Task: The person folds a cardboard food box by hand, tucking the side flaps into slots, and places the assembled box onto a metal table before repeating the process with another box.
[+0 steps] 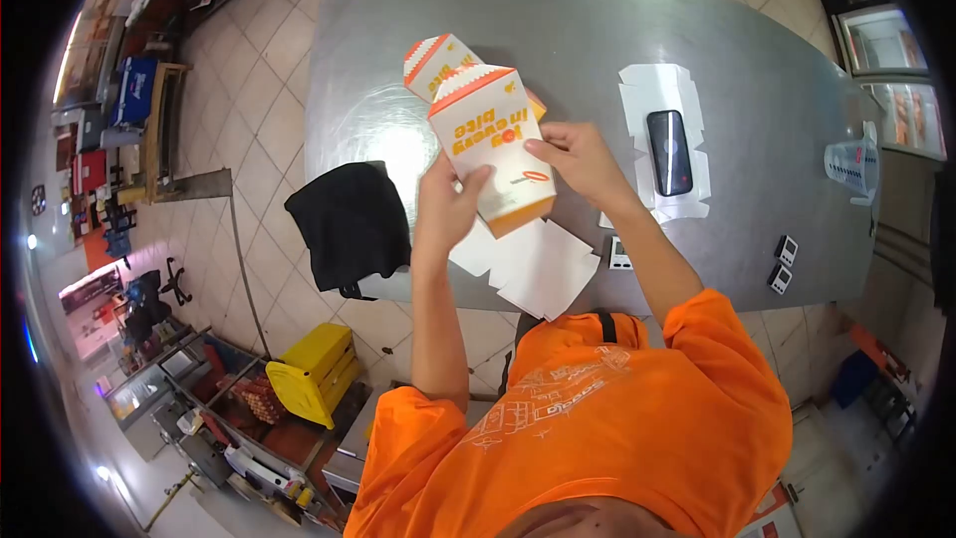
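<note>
Between my hands is a white food carton (493, 144) with orange lettering and a red-and-white pointed top, tilted over the table. My left hand (448, 204) grips its lower left side, thumb across the printed face. On the right edge, my right hand (578, 159) pinches the carton with the thumb on its face and the fingers partly hidden. Just beyond it is a second, similar carton (430, 62), partly covered by the first. White flat carton blanks (553, 274) lie below the held carton, near the table edge.
The metal table (558, 10) bears a phone (669, 152) on an unfolded carton (647, 85). A black cloth item (354, 224) lies at the left edge. Small timers (787, 249) and a light plastic basket (851, 167) are at right. A yellow step stool (314, 369) stands on the floor.
</note>
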